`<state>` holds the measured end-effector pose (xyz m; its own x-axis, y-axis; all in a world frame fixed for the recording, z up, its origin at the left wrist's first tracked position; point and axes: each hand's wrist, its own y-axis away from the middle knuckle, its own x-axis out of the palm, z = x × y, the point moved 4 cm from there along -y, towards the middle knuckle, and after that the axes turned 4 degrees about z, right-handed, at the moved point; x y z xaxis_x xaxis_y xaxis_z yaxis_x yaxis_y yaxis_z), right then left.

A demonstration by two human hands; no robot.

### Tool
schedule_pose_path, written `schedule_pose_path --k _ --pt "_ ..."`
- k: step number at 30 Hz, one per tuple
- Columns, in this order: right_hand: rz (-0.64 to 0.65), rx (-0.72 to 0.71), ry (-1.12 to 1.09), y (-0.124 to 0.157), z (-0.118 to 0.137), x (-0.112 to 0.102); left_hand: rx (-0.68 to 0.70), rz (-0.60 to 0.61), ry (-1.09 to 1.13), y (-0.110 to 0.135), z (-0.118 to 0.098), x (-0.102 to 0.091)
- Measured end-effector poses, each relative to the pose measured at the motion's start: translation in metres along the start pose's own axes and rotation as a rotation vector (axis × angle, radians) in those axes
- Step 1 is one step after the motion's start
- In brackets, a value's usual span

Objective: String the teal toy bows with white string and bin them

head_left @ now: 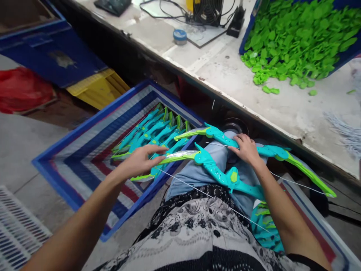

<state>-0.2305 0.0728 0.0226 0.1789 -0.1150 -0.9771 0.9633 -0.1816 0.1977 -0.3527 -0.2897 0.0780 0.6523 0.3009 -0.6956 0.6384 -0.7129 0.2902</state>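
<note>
Workshop, scuffed white bench (220, 60) along far side; blue bin (245, 35) at its R end, full of green pcs (301, 41), some loose on benchtop. Small fan (208, 11) + cables further back.

Two teal/green toy bows over seated person's lap (180, 192). Near bow (218, 175): nearest body, L tip at L hand (143, 160). Thumb & fingers part-spread either side of green limb; can't tell if pinched or just touching. Far bow (220, 135): just beyond, twd bench. R hand (245, 147) closed round its middle, fingers over top, thumb body-side.

L of lap: blue-rimmed crate (93, 121) w/ row of similar bows (158, 128). R of lap: 2nd crate (318, 222), more bows (265, 226), partly hidden by R arm.

Risks (my read): near bow could slide off knees if L hold is only light; its string (191, 186) could snag on clothing or crate rim; far bow's long R limb could knock bench edge if swung.

Orientation: both long axes approx L–R, R ends angled back twd body. Strings body-side, bowed backs facing bench. Near bow's R tip hidden behind R forearm.
</note>
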Motion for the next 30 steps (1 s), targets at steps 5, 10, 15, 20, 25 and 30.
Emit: schedule_pose_path --k 5,10,15,20,25,30 --pt "-0.021 0.088 -0.036 0.004 0.01 0.005 0.234 0.042 -0.202 -0.098 -0.085 0.039" --pt "-0.076 0.124 -0.092 0.012 0.011 0.006 0.162 0.184 -0.371 -0.173 -0.093 0.11" --pt "-0.075 0.149 -0.165 0.017 0.002 0.01 0.331 0.319 -0.264 -0.167 -0.089 0.111" --pt "0.005 0.164 -0.264 0.013 -0.005 0.008 0.39 0.289 0.263 -0.136 -0.116 0.088" --pt "0.03 0.087 -0.162 0.013 0.003 0.006 0.182 0.136 1.128 -0.118 -0.151 0.095" --pt "-0.069 0.014 -0.062 0.015 0.016 0.01 0.032 0.287 1.371 -0.108 -0.163 0.122"
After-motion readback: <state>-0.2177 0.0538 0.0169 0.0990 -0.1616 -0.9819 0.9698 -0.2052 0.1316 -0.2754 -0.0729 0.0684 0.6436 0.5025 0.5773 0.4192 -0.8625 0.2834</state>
